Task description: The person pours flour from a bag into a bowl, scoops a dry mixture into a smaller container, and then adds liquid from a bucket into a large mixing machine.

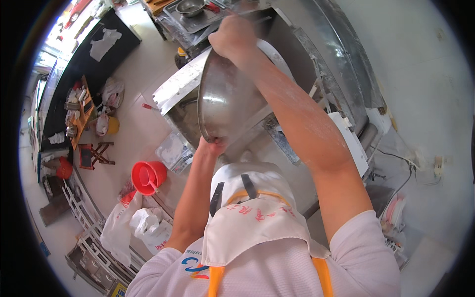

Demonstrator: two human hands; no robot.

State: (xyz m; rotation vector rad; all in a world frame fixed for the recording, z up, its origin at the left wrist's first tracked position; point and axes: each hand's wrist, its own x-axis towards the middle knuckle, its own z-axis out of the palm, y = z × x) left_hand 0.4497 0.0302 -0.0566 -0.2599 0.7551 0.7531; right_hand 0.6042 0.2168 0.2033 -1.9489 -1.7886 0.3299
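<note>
A large, shiny metal basin is tipped steeply on its side in front of me, between my two hands. Closed round its far rim is my right hand, slightly smeared by motion. My left hand grips the near end of the rim, its fingers partly hidden by the metal. The basin leans over a floury, white-edged metal machine, which it partly covers. What lies inside the basin cannot be made out. Pale powder marks my right forearm.
A red bucket with a red scoop stands left on the floor, near white plastic bags. A folding stool is further left. Beyond the machine, a small metal bowl sits on a tray. Cables hang at right.
</note>
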